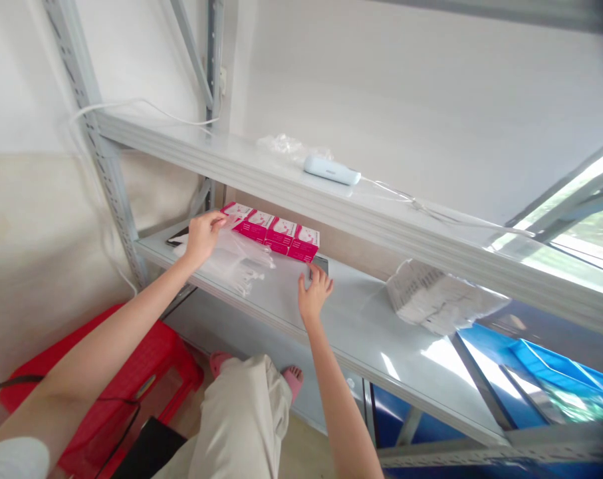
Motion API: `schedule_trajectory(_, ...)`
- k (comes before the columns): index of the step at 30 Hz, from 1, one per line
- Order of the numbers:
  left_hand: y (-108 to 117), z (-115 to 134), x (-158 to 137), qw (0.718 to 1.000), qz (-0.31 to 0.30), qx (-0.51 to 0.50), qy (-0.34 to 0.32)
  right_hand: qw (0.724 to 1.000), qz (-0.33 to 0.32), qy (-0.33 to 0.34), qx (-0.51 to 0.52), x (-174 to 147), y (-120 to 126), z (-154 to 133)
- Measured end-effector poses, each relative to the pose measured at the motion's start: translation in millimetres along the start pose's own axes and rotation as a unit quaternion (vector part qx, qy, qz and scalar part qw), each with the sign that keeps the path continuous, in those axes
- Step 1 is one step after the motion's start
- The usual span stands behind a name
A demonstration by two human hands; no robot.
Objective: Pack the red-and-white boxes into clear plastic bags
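A row of pink-and-white small boxes (281, 234) stands on the grey lower shelf. My left hand (204, 236) is at the left end of the row, thumb and fingers pinched on the edge of a clear plastic bag (234, 259). The rest of that bag, with more clear plastic around it, lies spread on the shelf in front of the boxes. My right hand (315, 294) hovers by the right end of the row, thumb and fingers apart, holding nothing. Its fingertips come close to the last box and to a dark grey flat thing (321, 263) behind them; contact I cannot tell.
On the upper shelf (221, 156) lie a light blue device (332, 170) with a white cable and crumpled clear plastic (288, 146). Farther right on the lower shelf is a crumpled printed bag (435, 296). Blue bins (555, 372) are at right, a red stool (146, 356) below left.
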State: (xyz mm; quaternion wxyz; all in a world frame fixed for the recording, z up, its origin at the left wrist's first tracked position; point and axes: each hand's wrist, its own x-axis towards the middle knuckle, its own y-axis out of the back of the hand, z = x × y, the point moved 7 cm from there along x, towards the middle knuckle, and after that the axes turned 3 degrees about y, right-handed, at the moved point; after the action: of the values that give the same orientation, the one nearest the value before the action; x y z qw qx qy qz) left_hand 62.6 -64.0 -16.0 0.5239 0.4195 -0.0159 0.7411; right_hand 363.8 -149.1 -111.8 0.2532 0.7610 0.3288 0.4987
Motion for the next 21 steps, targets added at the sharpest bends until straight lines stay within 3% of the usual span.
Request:
schedule_trajectory(4, -15.0, 60.5, -8.5, 0.987, -0.075, -0.142, -0.013, 0.975, -0.025, 0.213, -0.057, 18.6, 37.5, -84.5)
schedule_trajectory(7, -18.7, 102.0, -31.3, 0.959, -0.168, -0.228, -0.025, 0.953, -0.076, 0.272, -0.108, 26.5, 50.8, -103.5)
schedule_trajectory(9, -18.2, 116.4, -48.2, 0.941, -0.225, -0.250, -0.037, 0.947, -0.129, 0.259, -0.143, 27.7, 54.3, -92.0)
schedule_trajectory(12, -19.4, 110.6, -64.8, 0.940, -0.251, -0.226, -0.053, 0.946, -0.169, 0.199, -0.191, 20.1, 65.6, -58.5)
schedule_trajectory(17, -41.5, 85.1, -84.3, 0.964, -0.233, -0.072, -0.111, 0.940, -0.209, 0.167, -0.212, -13.0, 86.7, -19.6)
schedule_trajectory(21, -51.2, 99.0, -114.2, 0.973, -0.149, 0.066, -0.164, 0.938, -0.243, 0.161, -0.187, -34.5, 94.9, -3.6)
